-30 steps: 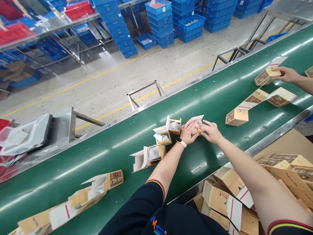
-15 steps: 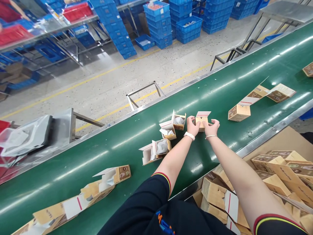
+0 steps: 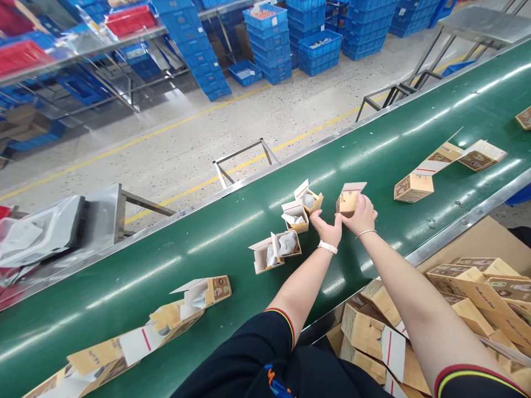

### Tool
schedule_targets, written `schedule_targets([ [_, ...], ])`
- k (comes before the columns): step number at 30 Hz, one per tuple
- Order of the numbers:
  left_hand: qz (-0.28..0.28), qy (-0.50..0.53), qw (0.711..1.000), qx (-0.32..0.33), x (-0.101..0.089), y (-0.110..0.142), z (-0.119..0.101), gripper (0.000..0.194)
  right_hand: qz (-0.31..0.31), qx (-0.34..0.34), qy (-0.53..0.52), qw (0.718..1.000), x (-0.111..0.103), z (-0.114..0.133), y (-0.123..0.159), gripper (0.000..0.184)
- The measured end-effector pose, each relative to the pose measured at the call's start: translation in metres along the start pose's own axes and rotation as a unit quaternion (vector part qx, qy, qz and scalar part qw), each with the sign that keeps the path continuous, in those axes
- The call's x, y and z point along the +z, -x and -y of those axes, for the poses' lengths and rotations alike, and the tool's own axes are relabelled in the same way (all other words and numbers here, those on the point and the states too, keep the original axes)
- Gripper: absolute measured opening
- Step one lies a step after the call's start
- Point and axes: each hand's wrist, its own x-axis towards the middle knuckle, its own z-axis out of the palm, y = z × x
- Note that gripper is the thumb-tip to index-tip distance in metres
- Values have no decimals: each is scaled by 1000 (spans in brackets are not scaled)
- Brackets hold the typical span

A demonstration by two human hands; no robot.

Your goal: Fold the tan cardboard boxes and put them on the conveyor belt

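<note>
Small tan box (image 3: 345,206) about midway between near and far edges of green belt (image 3: 232,232), raised white flap (image 3: 354,187) on the side facing the far edge; long axis unclear, partly covered. Right hand (image 3: 362,214) pinches its right side; left hand (image 3: 328,229) spread, fingers beside an open box (image 3: 312,202).

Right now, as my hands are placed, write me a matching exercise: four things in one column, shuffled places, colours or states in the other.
Things
1. Right hand
2. Belt
3. Left hand
4. Red bins

Matches
A. Next to the open boxes
B. Upper left of the view
C. Holding a box with its white flap raised
D. Green

Right pairs: 1-C, 2-D, 3-A, 4-B
</note>
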Motion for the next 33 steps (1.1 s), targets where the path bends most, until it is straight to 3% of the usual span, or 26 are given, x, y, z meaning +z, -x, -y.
schedule_targets([
  [3,-23,-39,998,30,-12,12,9,56,-39,33,22,998,-4,13,0,86],
  [5,-34,-45,998,39,-16,13,11,58,-59,11,38,997,-4,16,-1,76],
  [9,-70,-43,995,56,-19,3,11,75,-21,-38,100,994,-4,13,0,46],
  [13,-72,-25,996,37,-17,-19,2,103,-12,-9,151,988,-4,7,1,48],
  [16,-38,-29,999,11,-13,-39,-7,111,0,-5,173,985,-6,5,-4,49],
  [21,38,-32,999,19,-10,-60,-11,98,-20,13,169,985,-11,2,-16,53],
  [23,72,-22,996,55,-10,-59,-3,93,-54,-5,150,987,-12,-1,-15,57],
  [25,115,-5,988,104,-11,-54,8,90,-56,-77,108,990,-10,-8,-9,61],
  [29,213,17,946,243,-15,-43,33,75,34,-260,-24,965,-5,-28,13,58],
  [31,242,-9,922,301,-16,-40,38,65,69,-283,-67,954,-5,-37,20,56],
  [33,247,-68,911,323,-15,-39,37,58,80,-255,-85,960,-6,-41,21,52],
])
